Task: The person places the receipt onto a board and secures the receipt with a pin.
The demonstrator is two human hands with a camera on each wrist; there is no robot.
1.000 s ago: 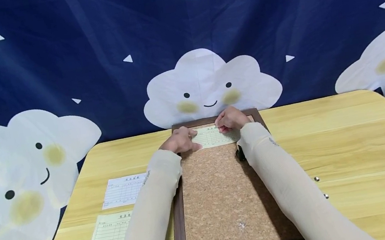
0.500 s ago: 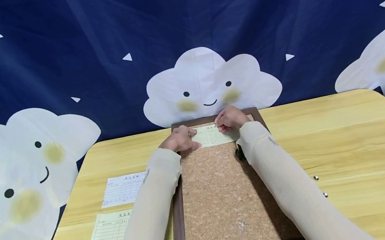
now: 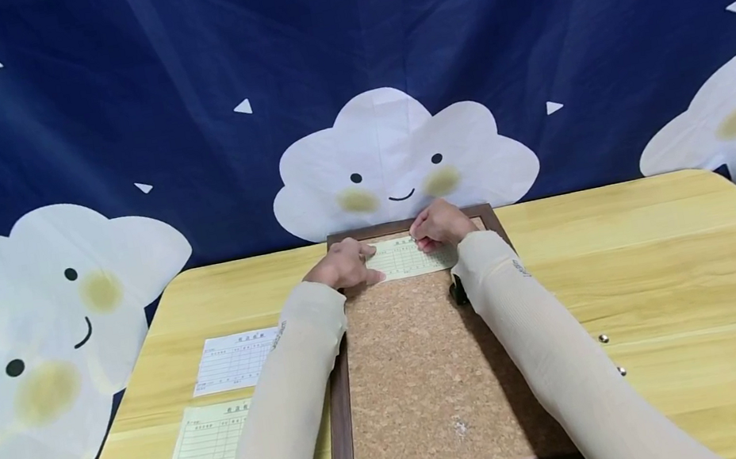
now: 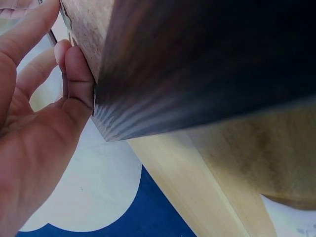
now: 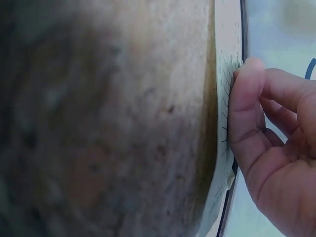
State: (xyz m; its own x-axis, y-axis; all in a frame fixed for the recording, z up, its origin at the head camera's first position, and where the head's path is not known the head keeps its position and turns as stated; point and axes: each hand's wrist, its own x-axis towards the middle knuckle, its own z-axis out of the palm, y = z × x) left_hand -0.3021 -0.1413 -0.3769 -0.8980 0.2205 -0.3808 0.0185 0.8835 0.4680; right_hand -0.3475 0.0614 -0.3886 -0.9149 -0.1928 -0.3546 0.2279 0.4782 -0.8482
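A pale green printed slip (image 3: pixel 396 257) lies across the far end of a dark-framed cork board (image 3: pixel 426 365). At the slip's left end my left hand (image 3: pixel 346 265) presses it down, thumb and fingers spread apart over the board's frame. In the left wrist view, the left hand's fingertips (image 4: pixel 79 74) rest right at the board's edge. My right hand (image 3: pixel 441 226) is at the slip's top edge, pinching a small thumbtack mostly hidden by the fingers. The right wrist view shows the right thumb and forefinger (image 5: pixel 249 84) together against the slip, whose lower edge stands slightly off the cork.
Left of the board, a white slip (image 3: pixel 233 361) and another pale green slip (image 3: pixel 205 444) lie on the wooden table (image 3: pixel 693 274), partly behind the left sleeve. Two silver thumbtacks, the farther thumbtack (image 3: pixel 604 338) and the nearer thumbtack (image 3: pixel 622 371), lie right of the right sleeve. A cloud-printed blue curtain (image 3: pixel 183 66) hangs behind.
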